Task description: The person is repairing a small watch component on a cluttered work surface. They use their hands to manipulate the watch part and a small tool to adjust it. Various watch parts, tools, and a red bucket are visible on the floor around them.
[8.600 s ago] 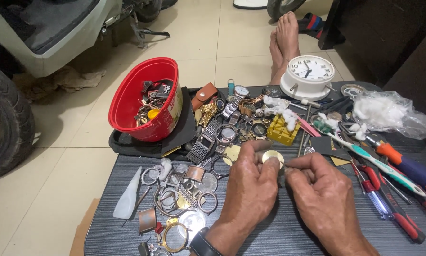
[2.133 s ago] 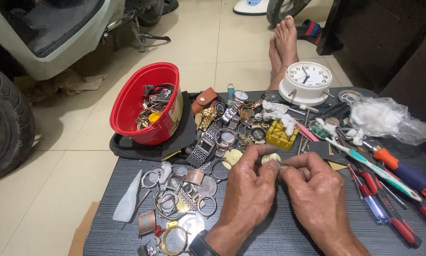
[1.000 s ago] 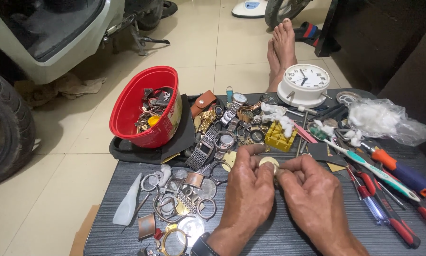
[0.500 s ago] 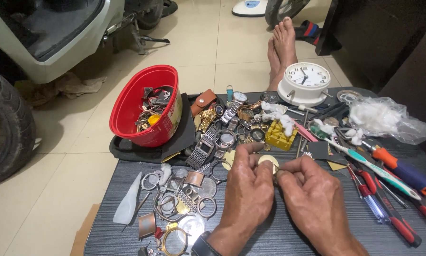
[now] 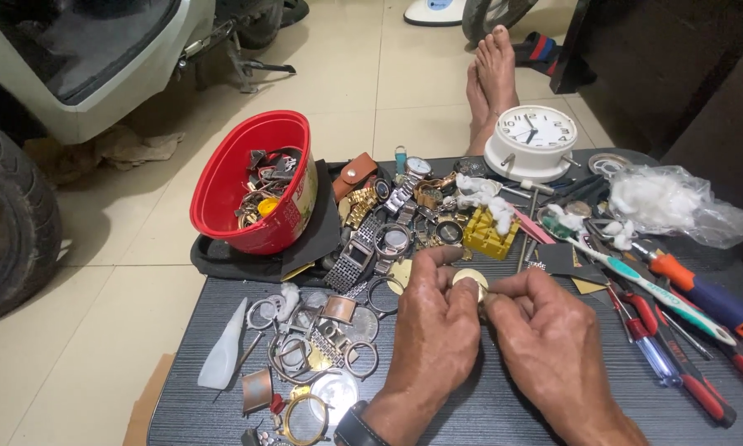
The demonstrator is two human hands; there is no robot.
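Dark tabletop (image 5: 470, 413) strewn with watch parts: both hands, left (image 5: 437, 326) and right (image 5: 545, 339), pinch a small round gold watch case (image 5: 469, 279) at centre (mid-fitting, seemingly), needing careful fingertip pressure next.

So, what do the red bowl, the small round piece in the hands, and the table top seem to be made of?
Red bowl: likely plastic, glossy with soft highlights.
Small round piece, held between left hand and right hand: probably metal, pale gold shine.
Table top: dark, matte, fine grain lines; laminate or wood, unclear.
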